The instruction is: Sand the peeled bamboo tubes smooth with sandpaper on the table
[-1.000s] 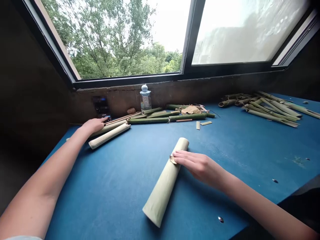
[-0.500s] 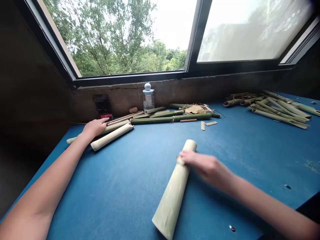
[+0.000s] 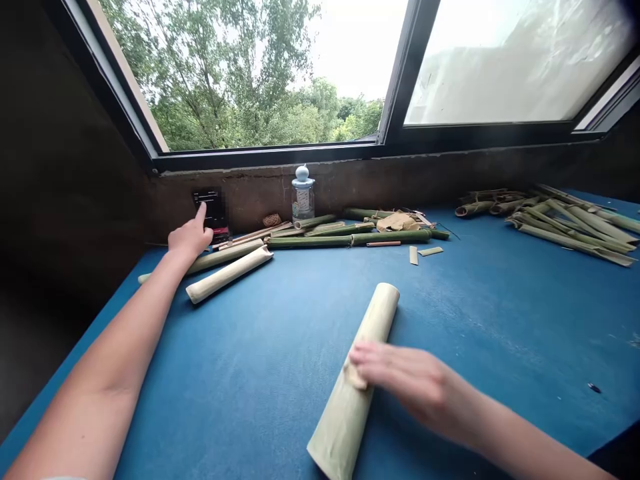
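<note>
My right hand [image 3: 400, 377], blurred by motion, presses a small tan piece of sandpaper [image 3: 354, 377] against a pale, peeled bamboo tube [image 3: 380, 317]. The tube lies slanted on the blue table, its wider end nearest me. My left hand [image 3: 189, 237] is stretched forward at the far left with nothing in it. Its index finger points up at the screen of a dark phone [image 3: 216, 212] leaning on the wall; whether the fingertip touches it I cannot tell. Just right of that wrist lie a pale bamboo half-piece [image 3: 230, 273] and a greener bamboo length [image 3: 225, 257].
Along the wall stand a lidded glass jar [image 3: 303, 200] and several green bamboo sticks [image 3: 320, 241], with a crumpled tan sheet [image 3: 397, 222] on them. Two short bamboo strips [image 3: 413, 255] lie in front. Split bamboo [image 3: 575, 230] is heaped at the back right of the blue table [image 3: 240, 380].
My right hand has slid down the bamboo tube towards me, with the sandpaper showing under it. My left hand has lifted from the bamboo area, its index finger now raised at the phone screen.
</note>
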Demonstrator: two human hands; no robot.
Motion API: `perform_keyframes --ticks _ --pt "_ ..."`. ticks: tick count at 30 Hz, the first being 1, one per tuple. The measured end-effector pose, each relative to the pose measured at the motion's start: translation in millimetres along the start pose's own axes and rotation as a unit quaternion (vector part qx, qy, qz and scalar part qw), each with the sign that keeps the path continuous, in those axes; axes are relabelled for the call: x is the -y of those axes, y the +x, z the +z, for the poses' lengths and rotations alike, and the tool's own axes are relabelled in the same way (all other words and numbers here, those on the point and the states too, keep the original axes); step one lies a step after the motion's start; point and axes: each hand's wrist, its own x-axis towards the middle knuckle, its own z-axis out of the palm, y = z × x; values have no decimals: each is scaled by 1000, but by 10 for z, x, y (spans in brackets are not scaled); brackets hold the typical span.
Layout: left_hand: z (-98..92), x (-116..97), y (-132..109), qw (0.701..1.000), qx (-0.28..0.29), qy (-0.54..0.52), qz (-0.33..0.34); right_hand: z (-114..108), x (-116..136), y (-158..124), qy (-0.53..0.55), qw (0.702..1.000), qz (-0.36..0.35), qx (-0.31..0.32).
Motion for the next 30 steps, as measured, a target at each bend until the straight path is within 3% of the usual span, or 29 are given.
perform_keyframes --ticks 3,8,12,16,18,22,25,30 --pt "-55 -20 72 1000 18 12 -3 -47 -105 -58 -33 997 72 -22" --pt "-103 -24 85 999 14 38 21 -67 -181 -119 -42 998 40 4" --pt "-43 -73 10 997 18 64 41 -67 -131 -66 -57 994 89 -34" --pt "60 -125 1 993 50 92 48 -39 20 8 -30 999 13 10" --pt "98 -129 25 992 57 99 49 -36 32 6 -24 1000 10 8" --pt "125 -118 45 991 54 106 58 -63 -69 -73 -69 994 83 -16" --pt "120 -118 -1 991 33 108 71 -89 -172 -109 -71 995 63 10" --pt "118 -115 -122 994 10 94 62 -119 -351 -14 -72 993 82 -40"
